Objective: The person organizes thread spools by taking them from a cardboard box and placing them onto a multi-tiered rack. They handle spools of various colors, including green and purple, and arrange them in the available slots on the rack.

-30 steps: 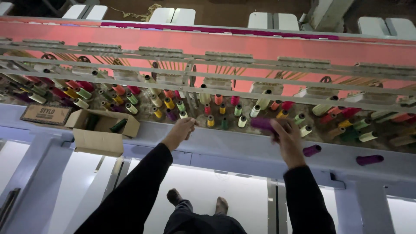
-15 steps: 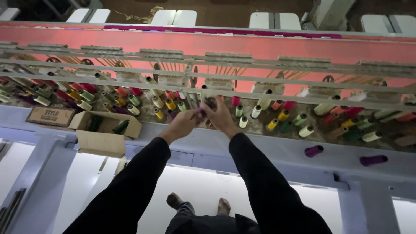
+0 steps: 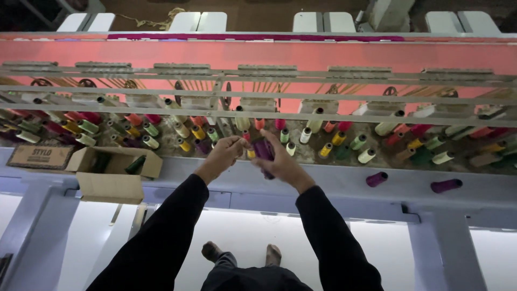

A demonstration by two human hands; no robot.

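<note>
Both my arms in black sleeves reach out over the grey ledge (image 3: 334,186) of a long embroidery machine. My right hand (image 3: 281,160) grips a purple thread spool (image 3: 263,151). Close beside it on the left, my left hand (image 3: 223,154) has its fingertips pinched together at the spool's top end; what it pinches is too fine to see. Behind the hands runs a rack of several coloured thread cones (image 3: 183,129).
An open cardboard box (image 3: 110,173) with green spools sits on the ledge at left, a flat box (image 3: 40,156) beside it. Two loose purple spools (image 3: 377,179) (image 3: 446,186) lie on the ledge at right. Red fabric (image 3: 258,54) stretches beyond the rack. My feet (image 3: 242,252) stand below.
My right hand came in from the right with the purple spool and met my left hand near the middle. Both hands have since drawn slightly toward me.
</note>
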